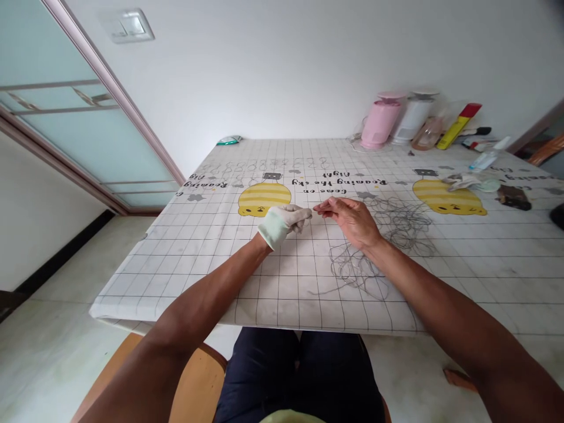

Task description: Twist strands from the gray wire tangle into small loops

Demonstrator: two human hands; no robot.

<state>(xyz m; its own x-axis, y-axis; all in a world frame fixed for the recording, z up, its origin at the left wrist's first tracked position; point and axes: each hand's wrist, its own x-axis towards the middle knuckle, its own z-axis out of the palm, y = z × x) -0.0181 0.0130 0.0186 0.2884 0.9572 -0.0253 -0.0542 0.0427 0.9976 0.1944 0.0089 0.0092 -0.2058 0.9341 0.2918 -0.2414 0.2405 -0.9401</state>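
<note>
My left hand [291, 220], in a pale glove with a light green cuff, is over the middle of the table with its fingertips pinched together. What it pinches is too small to make out. Close to its right, my right hand [348, 218] is bare, its thumb and fingers pressed together and pointing at the left fingertips. Anything between them is too fine to see. Tangled grey wire or thread [399, 226] lies behind and beside my right hand, and a looser tangle [356, 273] spreads below it. Small looped pieces [273, 164] lie in a row near the back edge.
The table [176, 252] has a checked cloth. At the back right stand a pink device [381, 123], a white device [412, 120], a bottle [427, 134] and a yellow-red tube [458, 127]. A dark brown block [514, 197] and a glove [478, 181] lie at the right.
</note>
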